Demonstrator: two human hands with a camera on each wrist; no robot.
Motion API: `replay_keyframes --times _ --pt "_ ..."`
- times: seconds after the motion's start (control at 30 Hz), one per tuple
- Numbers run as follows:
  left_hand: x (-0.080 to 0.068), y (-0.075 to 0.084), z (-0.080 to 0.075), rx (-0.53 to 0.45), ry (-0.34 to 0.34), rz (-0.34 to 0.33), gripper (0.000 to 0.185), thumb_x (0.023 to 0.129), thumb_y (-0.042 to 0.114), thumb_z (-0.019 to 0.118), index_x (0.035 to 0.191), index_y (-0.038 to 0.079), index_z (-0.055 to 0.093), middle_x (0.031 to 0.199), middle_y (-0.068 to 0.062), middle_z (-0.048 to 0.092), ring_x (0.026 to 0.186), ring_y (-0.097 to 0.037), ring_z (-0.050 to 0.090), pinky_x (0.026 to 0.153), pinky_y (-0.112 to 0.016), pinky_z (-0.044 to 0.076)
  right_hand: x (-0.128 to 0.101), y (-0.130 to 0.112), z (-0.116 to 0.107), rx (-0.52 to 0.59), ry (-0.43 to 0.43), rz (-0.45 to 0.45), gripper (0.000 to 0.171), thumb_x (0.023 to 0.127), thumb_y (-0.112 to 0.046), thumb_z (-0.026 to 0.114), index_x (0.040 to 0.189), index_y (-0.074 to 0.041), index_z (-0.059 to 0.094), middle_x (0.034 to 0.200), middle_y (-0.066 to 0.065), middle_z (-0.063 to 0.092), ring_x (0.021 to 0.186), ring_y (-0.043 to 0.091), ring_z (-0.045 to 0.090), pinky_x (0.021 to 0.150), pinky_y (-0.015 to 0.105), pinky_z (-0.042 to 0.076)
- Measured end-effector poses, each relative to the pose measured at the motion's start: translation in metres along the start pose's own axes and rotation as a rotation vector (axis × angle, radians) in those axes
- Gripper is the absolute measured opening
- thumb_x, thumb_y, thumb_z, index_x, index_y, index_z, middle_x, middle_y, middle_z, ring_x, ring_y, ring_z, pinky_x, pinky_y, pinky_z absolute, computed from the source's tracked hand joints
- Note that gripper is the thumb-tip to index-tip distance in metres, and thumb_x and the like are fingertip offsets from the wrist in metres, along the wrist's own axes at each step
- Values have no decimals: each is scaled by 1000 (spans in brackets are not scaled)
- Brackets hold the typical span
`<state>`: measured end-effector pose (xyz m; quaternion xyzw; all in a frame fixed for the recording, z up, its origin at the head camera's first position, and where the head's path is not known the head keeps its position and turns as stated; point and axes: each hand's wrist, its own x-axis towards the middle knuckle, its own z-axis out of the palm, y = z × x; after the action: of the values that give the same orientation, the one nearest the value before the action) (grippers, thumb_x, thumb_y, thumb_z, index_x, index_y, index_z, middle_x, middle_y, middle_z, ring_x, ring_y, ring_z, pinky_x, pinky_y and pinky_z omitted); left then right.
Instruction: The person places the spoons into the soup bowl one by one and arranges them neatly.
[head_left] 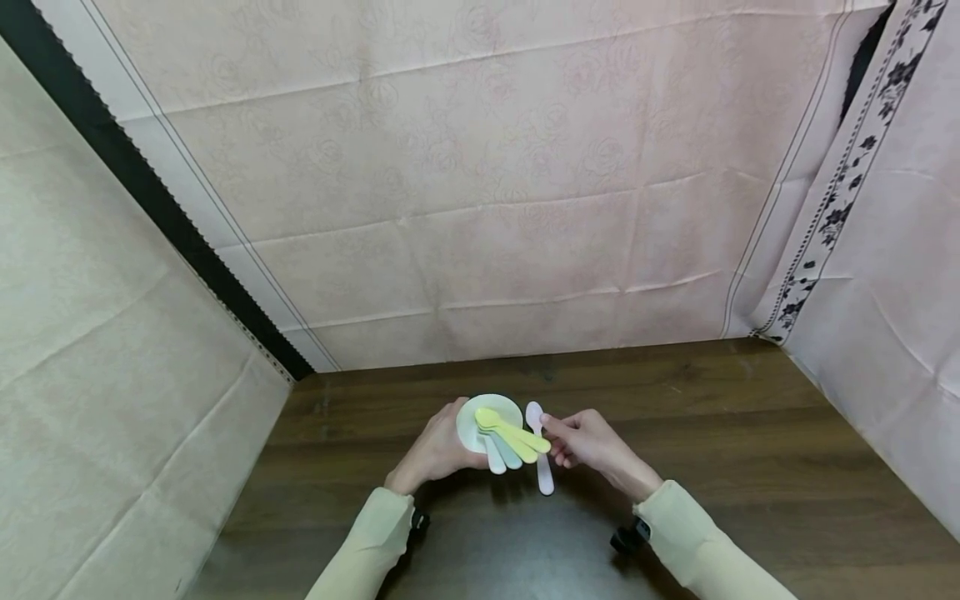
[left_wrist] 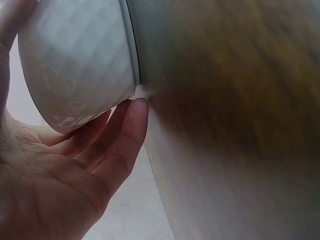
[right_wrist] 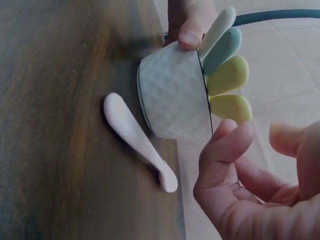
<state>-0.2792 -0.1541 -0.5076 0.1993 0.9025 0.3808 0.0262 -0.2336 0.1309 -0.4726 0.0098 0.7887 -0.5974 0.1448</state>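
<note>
While the dark wooden table [head_left: 750, 433] spreads wide under pink cloth backdrops [head_left: 487, 167], the work sits at its near middle; the white bowl [head_left: 480, 417] stands there, the left hand [head_left: 435, 454] cupped against its far-left wall, thumb on the rim and fingers curled under its side (the left wrist view shows them pressed to the quilted wall). Four spoons, two yellow [head_left: 517, 435] and two paler ones [head_left: 498, 457], fan out of the bowl toward the person; they lie between bowl and right hand. The pink spoon [head_left: 542, 454] lies flat on the table just right of the bowl, its long axis running away from the person, bowl-end far. The right hand [head_left: 592, 446] is nearer to it, fingers loosely curled and parted just above its upper part; holding nothing that I can see.
</note>
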Motion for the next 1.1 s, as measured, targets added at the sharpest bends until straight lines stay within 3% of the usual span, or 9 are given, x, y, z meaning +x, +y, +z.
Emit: replay_keyframes --times 0.47,0.7,1.1 --pt "-2 -1 1 -10 6 13 91 70 46 101 143 14 59 128 -4 69 115 -24 65 93 -39 55 -12 11 -2 -13 58 -5 43 113 -29 59 101 7 78 77 7 69 65 14 62 64 27 57" --pt "-3 0 1 -15 9 23 89 70 45 101 142 14 60 128 -4 70 114 -24 66 93 -40 55 -15 18 3 -139 100 -55 36 108 -23 67 85 2 77 70 6 67 61 15 61 62 33 59" --pt "-1 0 0 -21 0 25 89 71 43 101 144 14 58 129 -3 69 114 -24 65 94 -41 55 -17 22 7 -265 102 -87 14 99 -12 76 91 -2 82 70 6 70 59 14 61 59 31 58"
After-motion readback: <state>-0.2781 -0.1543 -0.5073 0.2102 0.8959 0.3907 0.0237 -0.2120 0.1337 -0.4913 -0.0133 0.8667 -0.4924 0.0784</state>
